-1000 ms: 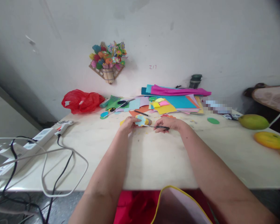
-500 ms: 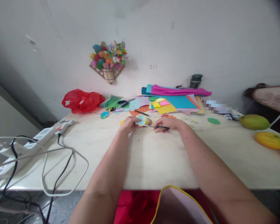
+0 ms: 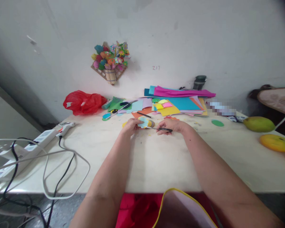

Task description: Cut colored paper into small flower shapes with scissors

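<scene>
Working near the middle of a pale tabletop (image 3: 161,171), the left hand (image 3: 133,126) has its fingers pinched on a light blue paper piece (image 3: 144,121); the right hand (image 3: 168,126) has its fingers curled round black-handled scissors (image 3: 165,129), blades at the paper's lower edge. How far they gape is too small to tell.

Cutting looks partly done: a red scalloped piece (image 3: 171,118) and a green disc (image 3: 218,123) lie shaped, among scraps, while the blue piece seems unfinished. Left sits a power strip (image 3: 41,139), right a green mango (image 3: 258,123). Beyond lie a pencil (image 3: 144,115), uncut-looking blue paper (image 3: 184,104) and a red bag (image 3: 84,103). Paper flowers (image 3: 111,57) hang on the scuffed wall (image 3: 192,38).
</scene>
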`<state>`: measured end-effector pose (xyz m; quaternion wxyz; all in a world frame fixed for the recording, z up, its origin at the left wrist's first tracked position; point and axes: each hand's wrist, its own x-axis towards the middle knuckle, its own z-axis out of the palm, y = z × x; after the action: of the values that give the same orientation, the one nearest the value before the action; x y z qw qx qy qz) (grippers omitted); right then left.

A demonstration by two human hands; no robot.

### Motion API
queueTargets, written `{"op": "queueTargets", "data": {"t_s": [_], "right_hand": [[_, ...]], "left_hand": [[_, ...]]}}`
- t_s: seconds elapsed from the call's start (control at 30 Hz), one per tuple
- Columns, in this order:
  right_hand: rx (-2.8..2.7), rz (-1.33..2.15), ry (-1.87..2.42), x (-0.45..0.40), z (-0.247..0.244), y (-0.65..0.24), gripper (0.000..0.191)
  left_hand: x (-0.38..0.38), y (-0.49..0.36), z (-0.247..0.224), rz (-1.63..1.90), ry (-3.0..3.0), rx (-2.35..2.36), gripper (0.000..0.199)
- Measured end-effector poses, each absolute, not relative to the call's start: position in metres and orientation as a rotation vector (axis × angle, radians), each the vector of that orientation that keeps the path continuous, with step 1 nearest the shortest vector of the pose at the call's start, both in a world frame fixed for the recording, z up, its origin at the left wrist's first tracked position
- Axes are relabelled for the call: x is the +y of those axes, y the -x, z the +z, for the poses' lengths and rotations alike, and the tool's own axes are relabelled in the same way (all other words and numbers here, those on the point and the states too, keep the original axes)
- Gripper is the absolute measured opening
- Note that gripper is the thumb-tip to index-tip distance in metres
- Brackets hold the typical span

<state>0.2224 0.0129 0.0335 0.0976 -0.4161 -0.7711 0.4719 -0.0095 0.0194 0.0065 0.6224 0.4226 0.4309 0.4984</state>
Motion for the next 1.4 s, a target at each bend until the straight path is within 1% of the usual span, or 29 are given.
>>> {"op": "queueTargets", "data": {"t_s": [0.43,0.87,1.03,1.4], "right_hand": [[-2.239,1.414,1.191,0.0127,0.0323,-0.2219,0.043],[-2.201,1.427,1.224,0.0107,0.0326,-0.2189,0.041],[-2.195,1.415,1.221,0.0108,0.0316,-0.219,0.04],[-2.256,1.4,1.195,0.0147,0.0283,-0.2192,0.044]], "left_hand": [[0.0187,0.0097,0.0072,1.183,-0.94,1.002,0.01],[0.0199,0.0092,0.0069,1.245,-0.883,0.993,0.009],[0.0205,0.0098,0.006,1.239,-0.881,0.985,0.011],[0.018,0.0108,0.0076,1.181,-0.936,0.974,0.011]]}}
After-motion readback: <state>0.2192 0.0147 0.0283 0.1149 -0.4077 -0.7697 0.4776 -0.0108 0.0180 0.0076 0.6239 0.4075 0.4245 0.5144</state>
